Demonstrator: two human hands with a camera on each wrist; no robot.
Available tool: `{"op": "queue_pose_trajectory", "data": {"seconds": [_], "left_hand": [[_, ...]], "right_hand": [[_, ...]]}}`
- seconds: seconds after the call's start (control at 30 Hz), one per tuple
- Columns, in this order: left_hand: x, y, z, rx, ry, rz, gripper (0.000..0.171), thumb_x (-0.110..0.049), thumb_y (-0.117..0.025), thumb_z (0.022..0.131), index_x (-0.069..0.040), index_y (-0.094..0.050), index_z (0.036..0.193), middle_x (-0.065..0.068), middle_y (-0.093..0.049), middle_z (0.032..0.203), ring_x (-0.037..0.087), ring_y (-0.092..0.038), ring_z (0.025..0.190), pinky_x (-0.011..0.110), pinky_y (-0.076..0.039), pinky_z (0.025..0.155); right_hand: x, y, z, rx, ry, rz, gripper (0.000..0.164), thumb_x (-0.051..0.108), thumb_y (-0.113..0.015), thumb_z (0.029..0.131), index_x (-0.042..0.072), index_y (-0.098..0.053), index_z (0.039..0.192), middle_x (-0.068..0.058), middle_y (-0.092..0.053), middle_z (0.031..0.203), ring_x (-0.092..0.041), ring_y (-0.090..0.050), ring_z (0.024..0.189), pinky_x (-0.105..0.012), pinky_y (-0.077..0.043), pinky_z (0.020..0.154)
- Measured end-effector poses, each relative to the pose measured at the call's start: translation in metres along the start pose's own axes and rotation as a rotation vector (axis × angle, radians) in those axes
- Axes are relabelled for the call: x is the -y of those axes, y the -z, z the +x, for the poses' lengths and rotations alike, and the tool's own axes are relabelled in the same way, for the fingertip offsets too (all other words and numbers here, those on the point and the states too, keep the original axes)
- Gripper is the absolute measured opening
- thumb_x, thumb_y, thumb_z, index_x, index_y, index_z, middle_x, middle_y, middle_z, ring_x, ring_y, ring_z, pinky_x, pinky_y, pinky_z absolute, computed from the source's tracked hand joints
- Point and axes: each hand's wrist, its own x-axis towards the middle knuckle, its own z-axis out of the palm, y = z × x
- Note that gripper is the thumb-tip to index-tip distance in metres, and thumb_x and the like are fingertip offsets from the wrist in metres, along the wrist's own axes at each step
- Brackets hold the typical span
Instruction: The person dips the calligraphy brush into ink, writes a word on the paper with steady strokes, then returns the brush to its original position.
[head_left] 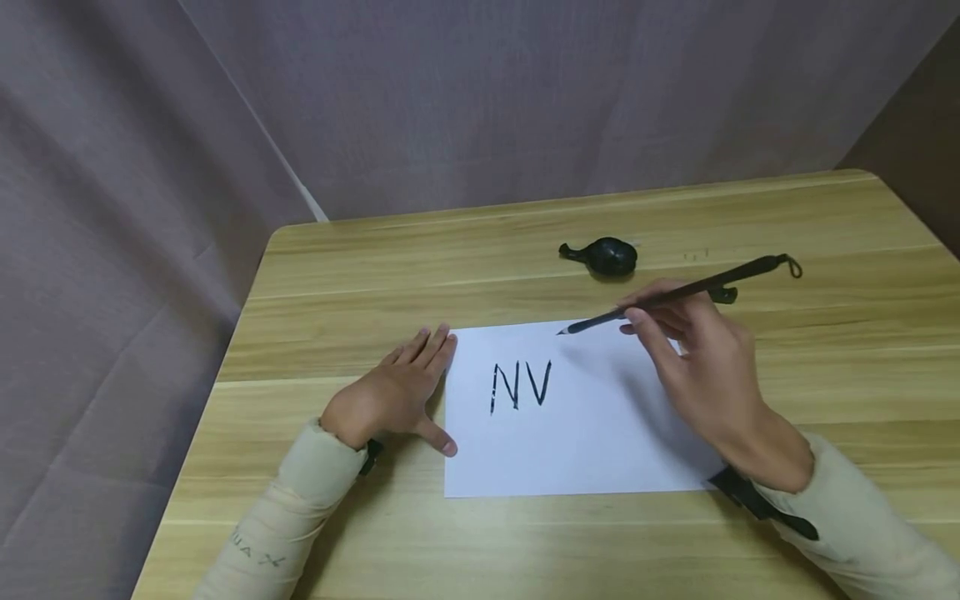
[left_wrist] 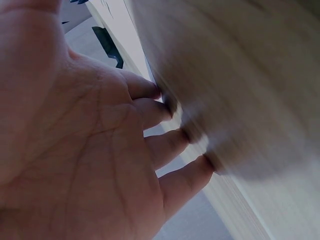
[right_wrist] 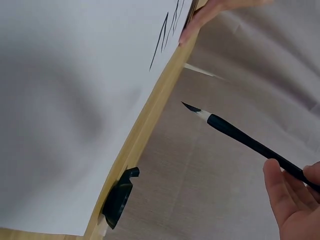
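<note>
A sheet of white paper (head_left: 525,467) lies on the table, bearing the black letters "NV" (head_left: 521,387). My right hand (head_left: 697,367) pinches a black writing brush (head_left: 720,279) between thumb and fingers, over the right part of the sheet. The brush's dark tip (right_wrist: 191,107) points left and down, held above the paper in the right wrist view. With fingers spread, my left hand (head_left: 397,396) rests at the sheet's left edge. In the left wrist view, its fingertips (left_wrist: 172,111) press against the tabletop.
Behind the paper sits a glossy black gourd-shaped vessel (head_left: 611,257). A small black piece (head_left: 723,295) shows past the right hand. The wooden table (head_left: 360,275) has a rounded back edge, with a grey curtain (head_left: 487,100) hanging behind it.
</note>
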Motion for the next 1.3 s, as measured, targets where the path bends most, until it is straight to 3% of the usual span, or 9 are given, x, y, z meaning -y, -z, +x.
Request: {"op": "queue_pose_trajectory", "data": {"seconds": [0.23,0.53,0.87,1.3], "left_hand": [[0.002,0.001,-0.001,-0.002,-0.001,-0.012,0.150,-0.063,-0.093,0.069,-0.008,0.003,0.170,0.009,0.014,0.177,0.033,0.010,0.163,0.054,-0.008,0.131],[0.005,-0.002,-0.002,0.007,0.007,-0.027,0.150,-0.062,-0.094,0.069,-0.008,0.003,0.170,0.008,0.016,0.177,0.033,0.012,0.163,0.053,-0.007,0.131],[0.005,-0.002,-0.001,-0.008,-0.015,-0.036,0.150,-0.061,-0.094,0.069,-0.007,0.003,0.170,0.009,0.015,0.177,0.034,0.011,0.163,0.053,-0.007,0.131],[0.007,-0.002,-0.003,-0.013,-0.009,-0.033,0.150,-0.060,-0.095,0.069,-0.006,0.002,0.170,0.011,0.014,0.177,0.035,0.011,0.163,0.055,-0.008,0.131]], "right_hand": [[0.002,0.003,-0.005,0.033,0.000,-0.070,0.029,-0.025,-0.072,0.085,-0.014,-0.067,0.111,-0.019,-0.076,0.103,0.012,-0.068,0.097,-0.012,-0.056,0.087],[0.000,0.002,-0.010,0.067,0.012,-0.061,0.029,-0.023,-0.075,0.083,-0.011,-0.070,0.109,-0.016,-0.076,0.100,0.012,-0.069,0.096,-0.011,-0.056,0.084],[0.000,0.005,-0.018,0.076,-0.036,-0.067,0.031,-0.024,-0.072,0.084,-0.010,-0.069,0.111,-0.016,-0.075,0.105,0.013,-0.068,0.099,-0.011,-0.054,0.087],[-0.006,-0.003,-0.028,0.123,0.017,-0.079,0.038,-0.025,-0.076,0.079,-0.007,-0.071,0.112,-0.014,-0.076,0.106,0.010,-0.068,0.100,-0.011,-0.054,0.088]]}}
